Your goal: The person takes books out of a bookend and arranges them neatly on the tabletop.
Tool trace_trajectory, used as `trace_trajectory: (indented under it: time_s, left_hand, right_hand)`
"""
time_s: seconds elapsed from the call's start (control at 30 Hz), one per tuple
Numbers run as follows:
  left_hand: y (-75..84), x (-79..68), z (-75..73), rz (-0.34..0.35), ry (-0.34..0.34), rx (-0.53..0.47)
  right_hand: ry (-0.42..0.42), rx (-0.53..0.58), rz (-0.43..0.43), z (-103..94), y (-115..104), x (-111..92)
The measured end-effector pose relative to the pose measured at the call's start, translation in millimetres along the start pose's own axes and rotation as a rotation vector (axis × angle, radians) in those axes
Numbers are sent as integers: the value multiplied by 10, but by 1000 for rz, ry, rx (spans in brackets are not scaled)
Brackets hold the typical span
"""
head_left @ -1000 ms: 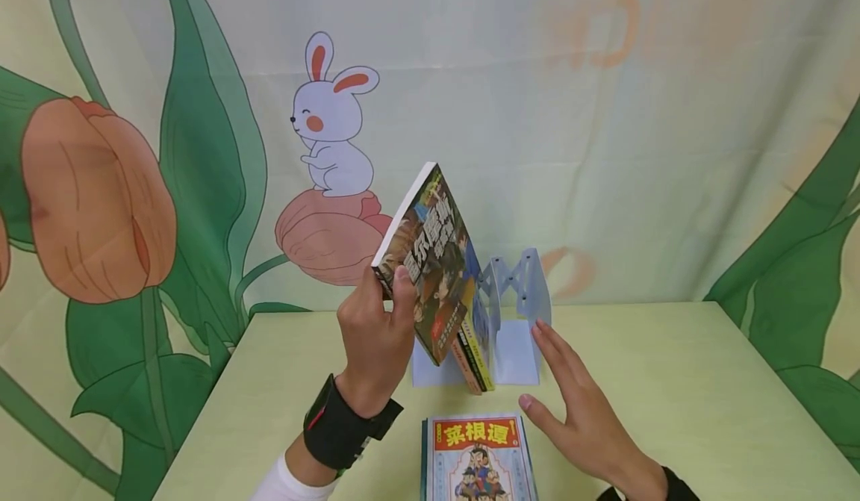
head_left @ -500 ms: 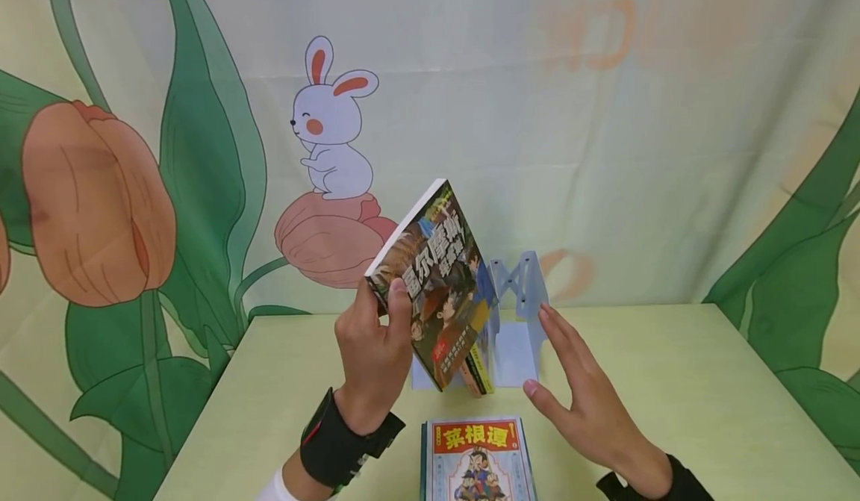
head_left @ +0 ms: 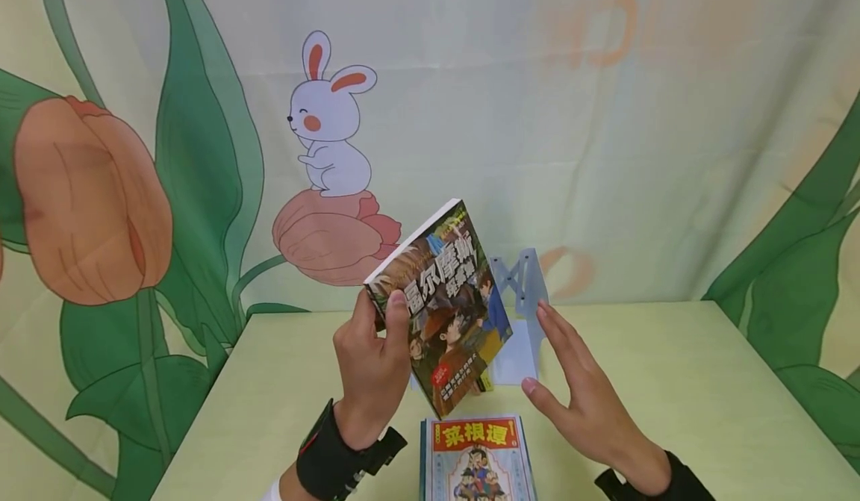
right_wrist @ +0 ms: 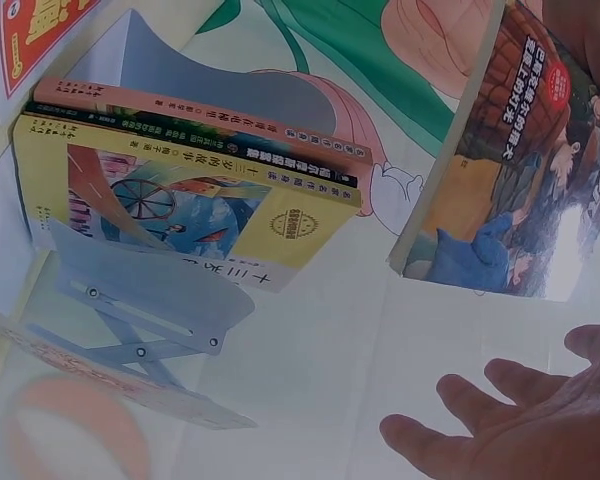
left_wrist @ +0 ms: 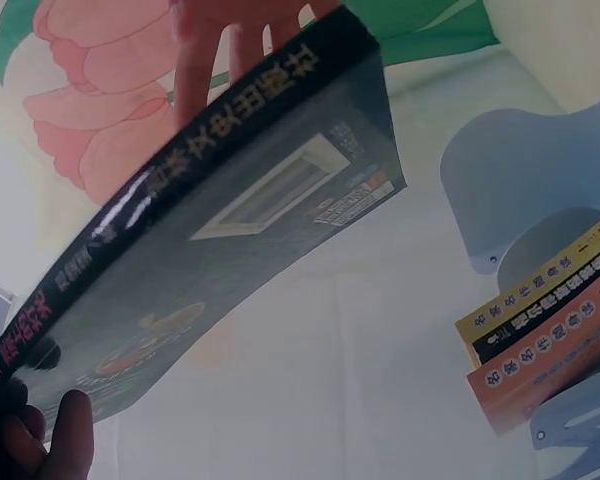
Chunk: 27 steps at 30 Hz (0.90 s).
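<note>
My left hand (head_left: pixel 372 366) grips a dark-covered paperback book (head_left: pixel 450 307) by its left side, thumb on the illustrated front. The book is tilted and held up above the table; in the left wrist view its dark spine and back cover (left_wrist: pixel 270 230) show. To the right, my right hand (head_left: pixel 591 404) is spread with straight fingers and holds nothing, apart from the book. Behind the held book stands a pale blue folding bookend (head_left: pixel 527 284). Upright books with yellow (right_wrist: pixel 310 220), black and salmon (right_wrist: pixel 200 115) spines stand in it, mostly hidden in the head view.
A small stack of books (head_left: pixel 478 460) lies flat at the table's front, a blue cover with a red title band on top. The pale green table (head_left: pixel 672 381) ends at a printed curtain (head_left: pixel 605 150) with a rabbit and tulips.
The left hand has brought the book down and toward me, turning its front cover more to view. It now hides more of the standing books. The right hand has barely moved.
</note>
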<state>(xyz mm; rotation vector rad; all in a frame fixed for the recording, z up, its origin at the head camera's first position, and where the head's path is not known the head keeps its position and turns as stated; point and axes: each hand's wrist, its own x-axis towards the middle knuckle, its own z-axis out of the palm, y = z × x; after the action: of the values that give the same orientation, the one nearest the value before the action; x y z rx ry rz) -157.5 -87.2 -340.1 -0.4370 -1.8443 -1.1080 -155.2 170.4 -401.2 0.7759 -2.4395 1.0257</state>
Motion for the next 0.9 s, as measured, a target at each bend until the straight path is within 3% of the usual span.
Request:
trace_trajectory:
  time_s: [0.67, 0.9]
  left_hand:
    - [1, -270, -23, -246, -139, -137]
    - [-9, -342, -28, -312, -167, -134]
  right_hand:
    - [-42, 48, -5, 57, -10, -4]
    - [-53, 68, 24, 91, 5, -37]
